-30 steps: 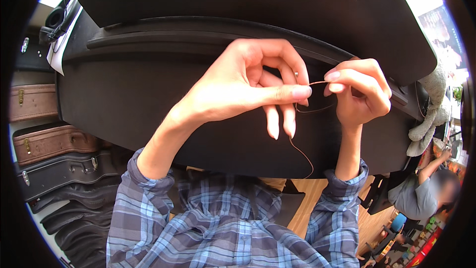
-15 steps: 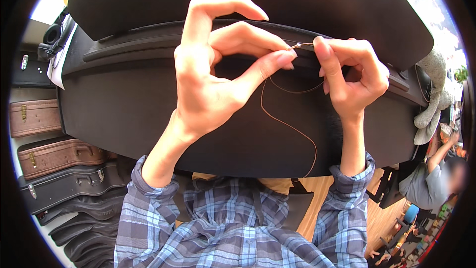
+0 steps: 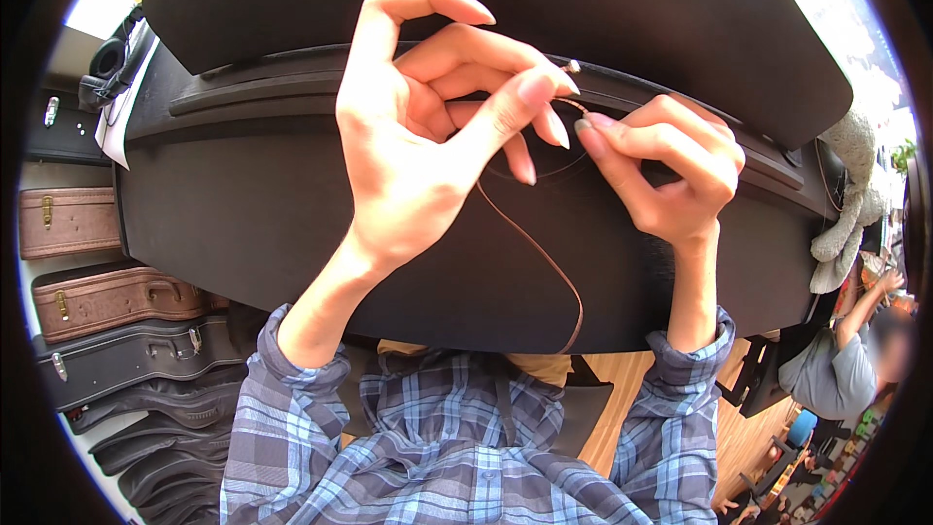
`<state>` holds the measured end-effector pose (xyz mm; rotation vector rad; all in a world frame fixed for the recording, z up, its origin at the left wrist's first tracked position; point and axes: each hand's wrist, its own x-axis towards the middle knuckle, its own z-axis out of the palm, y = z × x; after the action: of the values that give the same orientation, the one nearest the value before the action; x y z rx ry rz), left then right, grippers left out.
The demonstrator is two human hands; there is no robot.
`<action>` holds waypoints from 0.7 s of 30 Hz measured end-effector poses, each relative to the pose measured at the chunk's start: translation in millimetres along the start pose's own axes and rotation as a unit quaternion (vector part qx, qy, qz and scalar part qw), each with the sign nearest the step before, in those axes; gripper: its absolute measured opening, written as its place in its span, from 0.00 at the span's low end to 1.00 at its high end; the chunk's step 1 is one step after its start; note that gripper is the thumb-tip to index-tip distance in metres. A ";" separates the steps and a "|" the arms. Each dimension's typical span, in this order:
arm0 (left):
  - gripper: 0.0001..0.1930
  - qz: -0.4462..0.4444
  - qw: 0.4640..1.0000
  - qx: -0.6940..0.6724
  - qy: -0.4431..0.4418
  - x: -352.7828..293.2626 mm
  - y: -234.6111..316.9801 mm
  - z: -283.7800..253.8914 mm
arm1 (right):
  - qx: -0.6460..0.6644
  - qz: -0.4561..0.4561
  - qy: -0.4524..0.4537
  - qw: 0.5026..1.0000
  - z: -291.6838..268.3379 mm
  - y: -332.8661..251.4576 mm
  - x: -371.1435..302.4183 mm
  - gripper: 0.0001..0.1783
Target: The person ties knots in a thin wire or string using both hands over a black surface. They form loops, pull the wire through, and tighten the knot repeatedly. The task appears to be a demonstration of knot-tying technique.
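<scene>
A thin copper-coloured string [image 3: 561,270] runs between my hands, with a small pale metallic bead [image 3: 572,67] at its end. My left hand [image 3: 408,136] pinches it between thumb and forefinger, just below the bead; the other fingers are bent and apart. To the right, my right hand [image 3: 680,165] grips another stretch with thumb and fingertips. Part of the string bends between the two pinches, and a fainter loop hangs beneath. Its long free length trails down over the black surface to the near edge. My fingers hide where parts of it cross.
Under my hands lies a broad black surface [image 3: 292,224], backed by a black panel [image 3: 466,10] with gold script. Several instrument cases [image 3: 117,306] stand at left, below headphones [image 3: 107,56]. At right are a grey plush toy [image 3: 846,204] and another person [image 3: 841,369].
Both hands have shifted slightly left, the right one also lower. The beaded end now sticks up beyond my left fingertips, and the string bends between my hands. The trailing length swung left.
</scene>
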<state>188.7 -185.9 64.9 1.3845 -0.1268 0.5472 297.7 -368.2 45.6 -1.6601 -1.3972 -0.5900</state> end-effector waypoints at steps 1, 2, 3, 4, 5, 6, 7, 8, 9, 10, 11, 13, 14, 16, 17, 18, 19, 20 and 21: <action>0.22 0.004 1.000 0.005 0.000 0.5 0.3 -0.9 | -0.012 -0.003 -0.009 1.000 1.0 0.1 0.7 0.09; 0.21 0.007 1.000 0.010 0.000 1.1 0.3 -1.8 | -0.006 -0.005 -0.005 1.000 3.0 0.6 1.5 0.10; 0.21 0.010 1.000 0.013 0.001 1.3 0.2 -2.4 | -0.003 0.005 0.010 1.000 4.3 0.5 2.1 0.09; 0.21 0.017 1.000 0.025 0.000 1.2 -0.2 -2.8 | 0.001 0.018 0.021 1.000 6.0 0.0 2.5 0.09; 0.21 0.023 0.999 0.035 -0.001 1.1 -1.1 -2.7 | 0.006 0.031 0.033 0.999 6.9 -0.4 2.7 0.08; 0.21 0.030 0.999 0.045 -0.002 0.8 -1.9 -2.7 | 0.013 0.068 0.036 0.997 6.6 -2.0 2.2 0.08; 0.22 0.052 0.996 0.077 -0.005 0.4 -2.5 -2.6 | 0.021 0.104 0.040 0.994 5.4 -4.6 1.0 0.07; 0.22 0.073 0.991 0.108 -0.007 -0.3 -2.9 -2.4 | 0.028 0.141 0.044 0.989 4.3 -6.2 0.0 0.07; 0.22 0.098 0.985 0.141 -0.014 -0.3 -3.2 -2.4 | 0.051 0.156 0.057 0.985 4.1 -6.2 -0.3 0.06; 0.22 0.113 0.982 0.149 -0.036 0.5 -3.4 -2.9 | 0.075 0.171 0.070 0.980 3.9 -6.0 -0.7 0.06; 0.22 0.131 0.977 0.158 -0.061 2.1 -3.3 -4.0 | 0.099 0.192 0.083 0.973 3.4 -5.9 -1.3 0.06; 0.22 0.142 0.968 0.188 -0.087 2.9 -3.1 -3.6 | 0.093 0.179 0.070 0.977 2.2 -5.0 -2.3 0.05; 0.21 0.136 0.965 0.208 -0.088 2.3 -2.7 -2.6 | 0.086 0.159 0.063 0.982 1.8 -3.9 -2.4 0.04; 0.22 0.103 0.970 0.206 -0.075 0.7 -1.7 -1.1 | 0.066 0.119 0.056 0.989 1.3 -1.7 -2.4 0.05; 0.23 0.093 0.973 0.201 -0.064 -0.2 -1.4 -0.6 | 0.054 0.101 0.054 0.992 1.2 -0.6 -2.2 0.06; 0.24 0.081 0.977 0.193 -0.051 -1.0 -1.3 -0.3 | 0.043 0.082 0.053 0.994 1.3 0.0 -2.2 0.06; 0.25 0.068 0.981 0.180 -0.038 -1.5 -1.3 -0.6 | 0.041 0.073 0.053 0.995 1.5 0.2 -2.2 0.07; 0.26 0.067 0.980 0.180 -0.043 -0.9 -1.3 -2.6 | 0.039 0.063 0.052 0.996 2.0 0.2 -2.3 0.08; 0.26 0.093 0.970 0.216 -0.060 0.3 -1.4 -4.9 | 0.044 0.059 0.057 0.996 2.5 0.1 -2.4 0.09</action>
<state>188.4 -181.3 62.8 1.8445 -0.2488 0.6727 296.7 -367.3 42.4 -1.6015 -1.2179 -0.5403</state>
